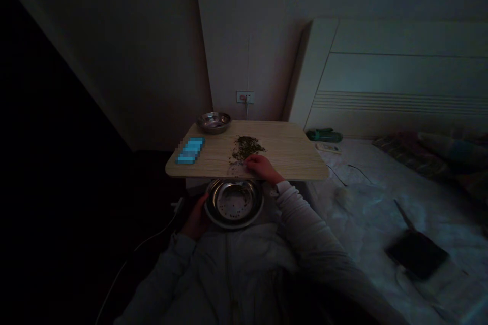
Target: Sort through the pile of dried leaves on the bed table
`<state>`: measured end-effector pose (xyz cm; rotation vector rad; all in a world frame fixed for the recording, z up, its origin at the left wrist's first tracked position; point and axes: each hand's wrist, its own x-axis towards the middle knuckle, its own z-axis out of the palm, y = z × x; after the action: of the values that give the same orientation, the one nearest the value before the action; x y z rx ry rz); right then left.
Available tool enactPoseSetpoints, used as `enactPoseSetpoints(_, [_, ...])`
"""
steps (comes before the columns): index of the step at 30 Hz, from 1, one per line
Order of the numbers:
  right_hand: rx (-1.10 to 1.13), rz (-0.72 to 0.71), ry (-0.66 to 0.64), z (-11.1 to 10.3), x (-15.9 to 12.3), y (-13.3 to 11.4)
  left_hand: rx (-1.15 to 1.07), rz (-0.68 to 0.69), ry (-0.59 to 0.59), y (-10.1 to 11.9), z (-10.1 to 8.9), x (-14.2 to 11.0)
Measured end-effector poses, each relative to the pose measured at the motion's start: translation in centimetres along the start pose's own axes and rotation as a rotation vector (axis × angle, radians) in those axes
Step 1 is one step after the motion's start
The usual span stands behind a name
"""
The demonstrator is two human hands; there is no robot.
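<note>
My left hand [196,221] grips the rim of a steel bowl [234,203], held just below the near edge of a small wooden table [290,155]. A few dark grains lie in the bowl. My right hand [261,167] rests on the tabletop near its front edge, fingers curled and pressed down by the near end of a pile of small dark green grains [247,147]. Whether anything is inside those fingers is hidden.
A second steel bowl [213,122] stands at the table's back left. A lit blue phone [189,151] lies on the left side. A bed with white sheet [381,203], a dark flat device [416,253], a remote [328,148] and a green object [324,135] is at right.
</note>
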<state>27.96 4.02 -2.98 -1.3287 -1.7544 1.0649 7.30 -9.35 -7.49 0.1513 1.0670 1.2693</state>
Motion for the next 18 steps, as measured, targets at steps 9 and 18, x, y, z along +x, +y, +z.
enactPoseSetpoints(9, [0.030, -0.021, -0.013, -0.03, 0.18, 0.25, 0.006, 0.029, 0.011, -0.05, 0.06, 0.03])
enactPoseSetpoints(18, [0.029, -0.029, 0.070, -0.10, 0.37, 0.37, 0.012, 0.025, -0.015, -0.06, -0.06, 0.12])
